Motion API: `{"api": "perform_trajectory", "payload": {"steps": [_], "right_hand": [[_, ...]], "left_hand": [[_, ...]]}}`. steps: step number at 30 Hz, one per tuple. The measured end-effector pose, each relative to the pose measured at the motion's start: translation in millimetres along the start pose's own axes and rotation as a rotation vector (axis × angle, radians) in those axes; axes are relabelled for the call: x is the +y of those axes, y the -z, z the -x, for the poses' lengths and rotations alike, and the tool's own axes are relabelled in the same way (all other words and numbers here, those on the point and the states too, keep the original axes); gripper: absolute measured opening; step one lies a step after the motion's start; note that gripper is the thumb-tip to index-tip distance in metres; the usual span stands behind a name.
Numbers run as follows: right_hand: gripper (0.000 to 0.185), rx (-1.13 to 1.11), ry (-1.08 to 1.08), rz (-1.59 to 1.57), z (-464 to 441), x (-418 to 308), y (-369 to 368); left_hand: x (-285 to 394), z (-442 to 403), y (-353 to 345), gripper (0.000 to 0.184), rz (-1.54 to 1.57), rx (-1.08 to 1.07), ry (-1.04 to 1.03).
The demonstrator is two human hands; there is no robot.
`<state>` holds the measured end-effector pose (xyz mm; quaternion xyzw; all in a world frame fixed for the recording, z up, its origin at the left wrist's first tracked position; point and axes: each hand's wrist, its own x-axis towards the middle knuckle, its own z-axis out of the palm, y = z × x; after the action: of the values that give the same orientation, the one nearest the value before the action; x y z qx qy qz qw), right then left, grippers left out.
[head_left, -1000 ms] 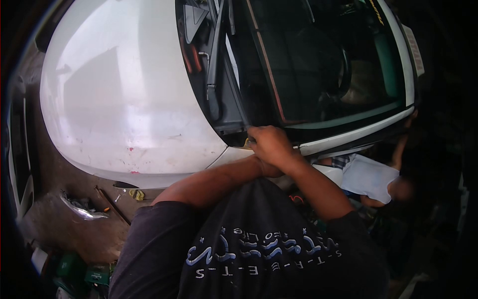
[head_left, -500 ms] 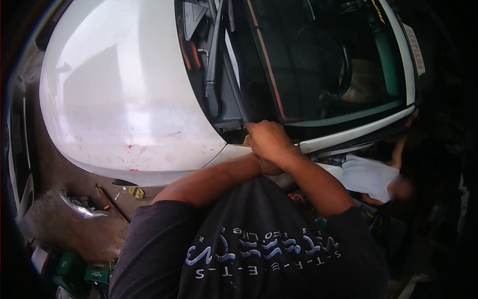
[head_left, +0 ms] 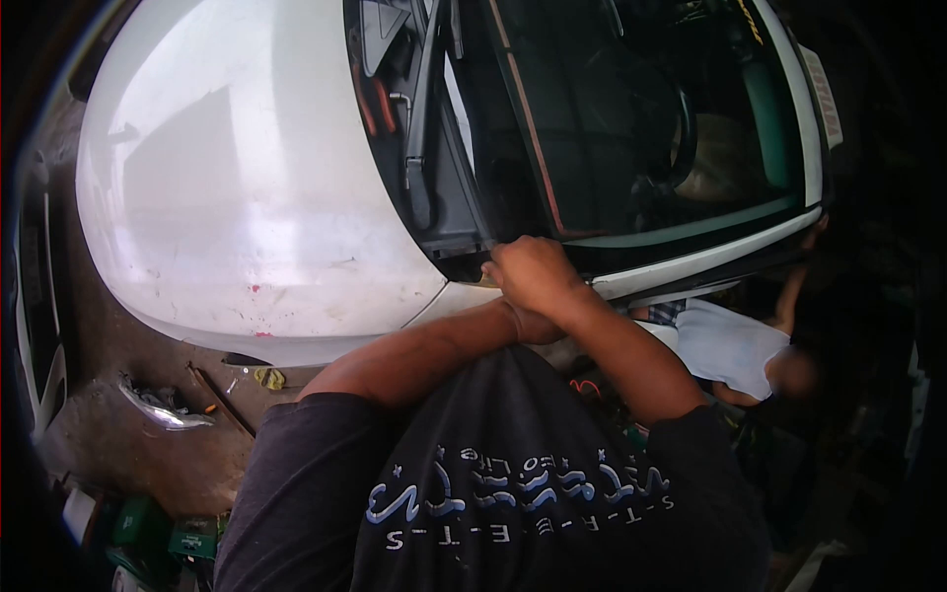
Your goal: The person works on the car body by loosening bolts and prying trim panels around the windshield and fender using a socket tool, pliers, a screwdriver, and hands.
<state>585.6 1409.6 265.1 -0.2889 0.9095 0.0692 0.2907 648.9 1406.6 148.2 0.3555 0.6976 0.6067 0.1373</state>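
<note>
My right hand [head_left: 538, 274] is closed at the lower corner of the windshield [head_left: 612, 148], where the black cowl panel [head_left: 449, 202] meets the white fender [head_left: 434, 304]. What its fingers grip is hidden beneath them. A small yellowish spot [head_left: 485, 280] shows beside the fingertips. My left hand [head_left: 536, 328] lies under my right wrist, close to the car's side, and its fingers are out of sight. Ahead of both hands, a black wiper arm [head_left: 424, 118] lies along the cowl.
The white hood [head_left: 237, 187] fills the left side. Another person in a white shirt [head_left: 728, 345] is beside the car at right, an arm reaching toward it. On the floor lie a headlight-like part [head_left: 163, 407], a thin bar [head_left: 219, 397] and green crates [head_left: 192, 538].
My right hand has shifted very slightly at the windshield corner, its fingertips turning a little. My left arm stays nearly in place. The view has moved slightly.
</note>
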Motion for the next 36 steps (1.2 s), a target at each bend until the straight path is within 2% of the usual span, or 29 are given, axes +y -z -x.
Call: {"api": "perform_trajectory", "payload": {"steps": [3, 12, 21, 23, 27, 32, 36], "right_hand": [[0.035, -0.031, -0.010, 0.001, 1, 0, 3], [0.025, 0.012, 0.027, -0.030, 2, 3, 0], [0.033, -0.089, 0.013, -0.019, -3, 1, 8], [0.036, -0.032, 0.031, -0.026, -3, 4, 2], [0.037, -0.056, 0.006, -0.029, -2, 4, 5], [0.030, 0.052, 0.027, -0.224, 2, 7, -5], [0.025, 0.090, 0.067, -0.278, 2, 12, -15]], "left_hand": [[-1, -1, 0, 0.039, 0.006, -0.006, 0.002], [-3, -1, -3, 0.040, 0.021, -0.017, 0.005], [10, -1, 15, 0.040, 0.133, -0.020, 0.028], [14, 0, 20, 0.039, 0.130, -0.046, -0.036], [17, 1, 23, 0.039, 0.138, -0.027, -0.044], [-1, 1, -3, 0.045, -0.080, 0.053, 0.047], [-7, 1, -6, 0.049, -0.018, -0.011, 0.053]]}}
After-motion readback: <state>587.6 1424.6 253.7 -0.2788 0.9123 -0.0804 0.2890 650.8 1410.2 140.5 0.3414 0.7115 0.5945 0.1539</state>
